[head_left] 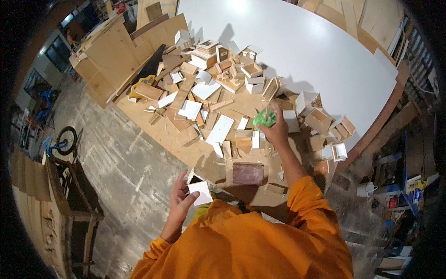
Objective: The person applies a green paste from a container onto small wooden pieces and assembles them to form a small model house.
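My left hand [178, 199] holds a small white open-topped box [201, 192] over the near edge of the board, its thumb on the white face and its fingers behind. Farther right, above the wood pieces, my right hand [278, 129] is closed round a green, shiny object [265, 118], whose kind I cannot make out. Just beyond that hand stands a slatted wooden piece [272, 88]. A dark reddish block [247, 173] lies on the board between my two arms. Small white and bare wood offcuts [219, 129] are scattered to the left of my right hand.
A handsaw [145, 80] with a yellow handle lies at the pile's left. Small wooden boxes [318, 120] crowd the right side. A large white panel [297, 42] spreads behind the pile. Plywood sheets [109, 58] lean at far left, and a blue bicycle [65, 142] stands beyond the floor.
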A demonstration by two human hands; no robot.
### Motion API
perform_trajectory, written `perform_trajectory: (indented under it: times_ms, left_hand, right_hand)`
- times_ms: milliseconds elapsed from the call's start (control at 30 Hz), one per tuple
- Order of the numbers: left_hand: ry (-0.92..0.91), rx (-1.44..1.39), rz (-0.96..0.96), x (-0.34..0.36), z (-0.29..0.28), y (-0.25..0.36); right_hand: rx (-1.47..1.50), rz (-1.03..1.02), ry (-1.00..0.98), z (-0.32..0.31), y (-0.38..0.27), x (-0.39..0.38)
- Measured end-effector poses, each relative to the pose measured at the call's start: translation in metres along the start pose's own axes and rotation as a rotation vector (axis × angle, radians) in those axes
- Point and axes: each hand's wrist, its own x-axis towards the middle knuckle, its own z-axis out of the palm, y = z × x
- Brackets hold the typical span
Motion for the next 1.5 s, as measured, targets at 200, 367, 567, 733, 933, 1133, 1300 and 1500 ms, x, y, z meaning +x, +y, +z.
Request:
perform_trajectory:
  times_ms: [200,367,567,733,933,1133,1300,1500]
  left_hand:
    - [-0.114,-0.020,0.005,0.032,-0.010,0.007]
    - [-0.160,-0.022,-0.015,0.053,-0.022,0.017]
    - [-0.204,-0.018,-0.047,0.074,-0.045,0.012]
    - [-0.207,-0.015,-0.080,0.084,-0.040,0.025]
    - [-0.240,-0.015,-0.029,0.096,-0.022,0.024]
    - [-0.339,-0.052,-0.177,0.099,0.007,0.017]
    - [-0.437,0.026,-0.152,0.096,0.020,0.002]
    - [-0.386,-0.055,-0.102,0.080,0.012,0.007]
  right_hand:
    - [-0.052,-0.042,0.049,0.031,0.013,0.044]
    - [-0.158,-0.120,0.048,0.057,0.005,0.076]
    - [-0.133,0.000,-0.119,0.071,0.018,0.088]
    - [-0.066,-0.025,-0.114,0.029,0.009,0.077]
    - [-0.022,0.195,-0.146,-0.119,0.006,0.014]
    - [-0.125,0.338,-0.233,-0.140,0.010,-0.078]
    - [0.052,0.128,-0.232,-0.078,-0.002,-0.078]
    - [0.139,-0.128,-0.335,0.012,-0.062,-0.017]
